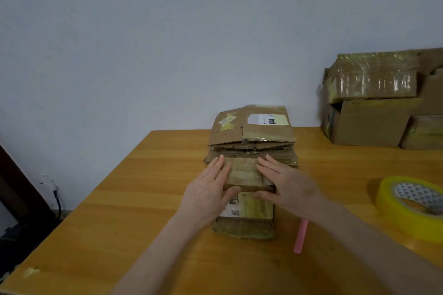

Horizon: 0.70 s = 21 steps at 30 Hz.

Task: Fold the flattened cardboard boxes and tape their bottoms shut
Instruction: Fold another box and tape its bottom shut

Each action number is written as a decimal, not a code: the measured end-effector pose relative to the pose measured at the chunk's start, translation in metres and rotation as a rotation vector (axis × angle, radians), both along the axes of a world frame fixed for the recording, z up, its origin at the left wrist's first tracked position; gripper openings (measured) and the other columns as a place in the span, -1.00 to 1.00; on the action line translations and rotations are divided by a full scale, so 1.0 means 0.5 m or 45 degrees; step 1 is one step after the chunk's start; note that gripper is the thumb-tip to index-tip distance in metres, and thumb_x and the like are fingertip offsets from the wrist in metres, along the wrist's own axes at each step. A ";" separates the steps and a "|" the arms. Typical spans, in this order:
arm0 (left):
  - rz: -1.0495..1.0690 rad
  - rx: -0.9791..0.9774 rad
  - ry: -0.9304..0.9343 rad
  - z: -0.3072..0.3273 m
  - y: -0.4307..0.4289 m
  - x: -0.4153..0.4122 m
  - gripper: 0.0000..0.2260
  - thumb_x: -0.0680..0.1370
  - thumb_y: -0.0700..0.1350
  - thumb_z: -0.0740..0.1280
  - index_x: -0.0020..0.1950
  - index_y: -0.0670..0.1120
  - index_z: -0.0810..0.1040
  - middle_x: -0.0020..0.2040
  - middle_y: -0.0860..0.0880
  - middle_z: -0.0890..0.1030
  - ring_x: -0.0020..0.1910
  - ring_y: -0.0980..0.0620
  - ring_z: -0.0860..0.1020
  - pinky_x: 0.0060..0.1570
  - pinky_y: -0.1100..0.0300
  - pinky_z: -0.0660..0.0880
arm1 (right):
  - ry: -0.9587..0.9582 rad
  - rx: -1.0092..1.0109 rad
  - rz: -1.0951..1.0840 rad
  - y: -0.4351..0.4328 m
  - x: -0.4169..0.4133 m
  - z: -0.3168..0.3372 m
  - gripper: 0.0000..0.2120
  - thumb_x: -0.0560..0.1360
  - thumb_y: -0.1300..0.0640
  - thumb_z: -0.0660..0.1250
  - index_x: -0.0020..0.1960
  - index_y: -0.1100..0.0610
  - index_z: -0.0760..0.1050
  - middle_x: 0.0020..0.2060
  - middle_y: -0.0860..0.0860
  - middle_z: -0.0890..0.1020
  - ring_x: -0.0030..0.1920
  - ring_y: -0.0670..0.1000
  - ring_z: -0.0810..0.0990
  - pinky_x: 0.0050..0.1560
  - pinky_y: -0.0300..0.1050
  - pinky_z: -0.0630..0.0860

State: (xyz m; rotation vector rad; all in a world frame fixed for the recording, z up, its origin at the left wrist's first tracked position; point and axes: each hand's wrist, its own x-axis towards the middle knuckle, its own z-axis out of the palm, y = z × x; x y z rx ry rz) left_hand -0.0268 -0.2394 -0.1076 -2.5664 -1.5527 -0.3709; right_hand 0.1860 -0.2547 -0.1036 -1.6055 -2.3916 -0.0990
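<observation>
A small worn cardboard box (245,210) with a white label and yellowish tape lies on the wooden table (119,198) in front of me. My left hand (207,189) presses on its left side with straight fingers, thumb laid across the flap. My right hand (285,184) presses on its right side the same way. Between the hands the folded flap (243,171) shows. Behind it sits a stack of flattened cardboard boxes (251,131). A big roll of yellow tape (412,203) lies at the right.
A pink stick-like tool (300,237) lies just right of the box. Several made-up, taped boxes (374,100) are piled at the table's back right against the wall. A cable and dark furniture (14,198) stand off the table's left edge.
</observation>
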 end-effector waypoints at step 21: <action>-0.045 -0.004 0.028 0.003 0.004 -0.007 -0.21 0.42 0.39 -0.21 0.55 -0.02 -0.01 0.55 0.07 -0.05 0.43 0.26 -0.19 0.37 0.33 -0.23 | 0.001 -0.066 -0.049 -0.025 -0.013 0.011 -0.18 0.39 -0.36 -0.15 0.53 0.05 0.02 0.52 -0.11 -0.02 0.51 -0.10 -0.10 0.30 -0.13 0.36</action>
